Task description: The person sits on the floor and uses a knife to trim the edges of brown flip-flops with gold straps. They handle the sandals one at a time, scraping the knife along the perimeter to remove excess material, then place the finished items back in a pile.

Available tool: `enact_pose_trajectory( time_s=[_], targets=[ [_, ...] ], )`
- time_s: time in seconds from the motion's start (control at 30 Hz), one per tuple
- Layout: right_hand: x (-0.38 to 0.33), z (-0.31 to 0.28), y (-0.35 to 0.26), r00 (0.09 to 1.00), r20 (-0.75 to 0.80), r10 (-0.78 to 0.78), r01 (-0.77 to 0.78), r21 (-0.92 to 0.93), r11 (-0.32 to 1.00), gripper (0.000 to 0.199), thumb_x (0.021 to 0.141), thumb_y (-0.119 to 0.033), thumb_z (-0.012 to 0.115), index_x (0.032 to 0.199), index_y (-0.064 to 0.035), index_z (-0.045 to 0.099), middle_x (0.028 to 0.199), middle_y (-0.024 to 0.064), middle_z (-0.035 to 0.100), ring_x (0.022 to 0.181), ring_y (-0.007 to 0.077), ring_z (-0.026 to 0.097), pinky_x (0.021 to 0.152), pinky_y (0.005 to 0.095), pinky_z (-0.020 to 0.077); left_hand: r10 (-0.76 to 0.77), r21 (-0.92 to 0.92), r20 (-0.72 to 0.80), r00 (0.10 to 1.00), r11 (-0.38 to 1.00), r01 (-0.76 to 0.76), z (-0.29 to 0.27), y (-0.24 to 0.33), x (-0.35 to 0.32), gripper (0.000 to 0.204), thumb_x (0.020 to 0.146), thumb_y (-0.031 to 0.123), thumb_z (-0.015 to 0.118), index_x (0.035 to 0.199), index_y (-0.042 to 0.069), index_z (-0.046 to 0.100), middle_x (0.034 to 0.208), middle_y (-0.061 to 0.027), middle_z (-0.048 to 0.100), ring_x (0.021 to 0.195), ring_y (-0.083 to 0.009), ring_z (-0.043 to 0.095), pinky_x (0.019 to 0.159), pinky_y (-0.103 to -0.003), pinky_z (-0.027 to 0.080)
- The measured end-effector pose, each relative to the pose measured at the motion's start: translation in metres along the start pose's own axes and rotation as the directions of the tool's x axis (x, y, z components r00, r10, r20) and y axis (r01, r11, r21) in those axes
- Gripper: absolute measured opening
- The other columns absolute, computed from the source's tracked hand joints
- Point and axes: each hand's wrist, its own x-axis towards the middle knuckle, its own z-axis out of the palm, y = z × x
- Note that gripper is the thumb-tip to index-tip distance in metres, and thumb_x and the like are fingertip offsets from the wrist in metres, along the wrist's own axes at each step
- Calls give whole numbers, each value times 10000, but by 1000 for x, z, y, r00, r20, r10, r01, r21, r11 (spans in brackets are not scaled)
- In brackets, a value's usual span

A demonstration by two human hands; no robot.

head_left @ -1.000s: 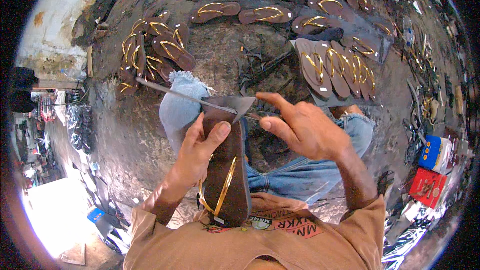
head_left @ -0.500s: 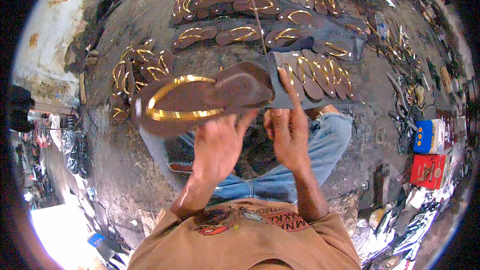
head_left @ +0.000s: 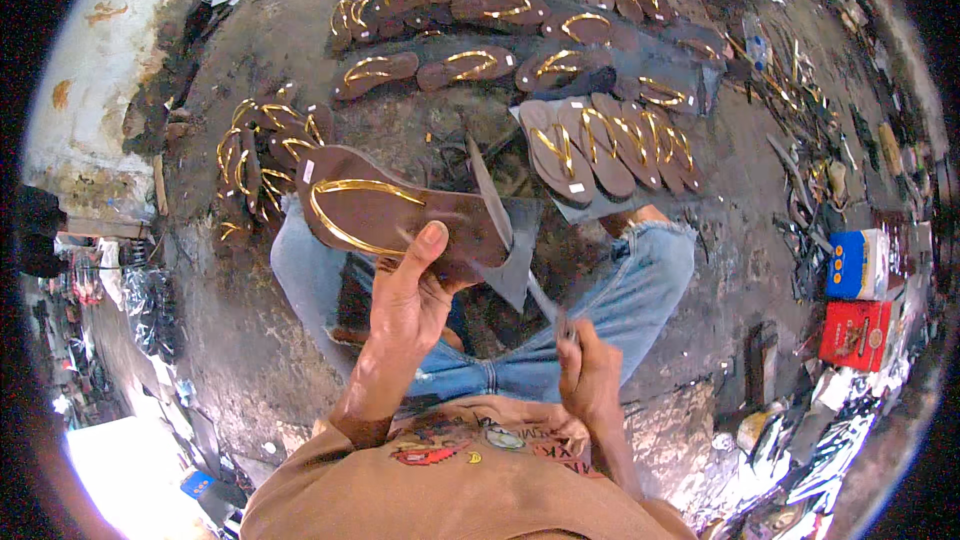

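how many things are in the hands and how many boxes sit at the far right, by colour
brown flat sandal with gold straps, in the left hand: 1
thin dark metal tool, in the right hand: 1
blue cardboard box: 1
red cardboard box: 1
total: 4

sandal in left hand, sandal rows beyond

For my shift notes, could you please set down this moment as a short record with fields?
Setting: grimy workshop floor, person seated, seen from above
Left hand: holds a brown sandal with a gold strap, thumb on its sole
Right hand: closed on a thin blade tool
Ahead: rows of finished sandals on the floor
Person's right side: blue box, red box
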Motion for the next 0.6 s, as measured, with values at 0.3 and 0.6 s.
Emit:
enact_pose_trajectory(
  time_s=[0.3,0.6],
  targets=[
    [81,-50,-56,917,373,-142,130,56,990,310,1031,-353,518,1068,-48,562,783,251,644,799,488,627,675,554,471,-184,278,-99,978,938,205,-31,5,-29,533,836,26,787,1316,10,555,1203,-114,676,1062,-260,683,945,-407,575],
    [99,-41,18,898,-323,300,37,734,678,497,1063,-553,386,1002,-91,558,664,-12,492,495,93,445,453,265,381,311,-46,-26,950,949,-312,-27,61,45,505,944,264,710,1363,44,533,1283,-106,641,1227,-278,604,1076,-435,474]
  ],
)
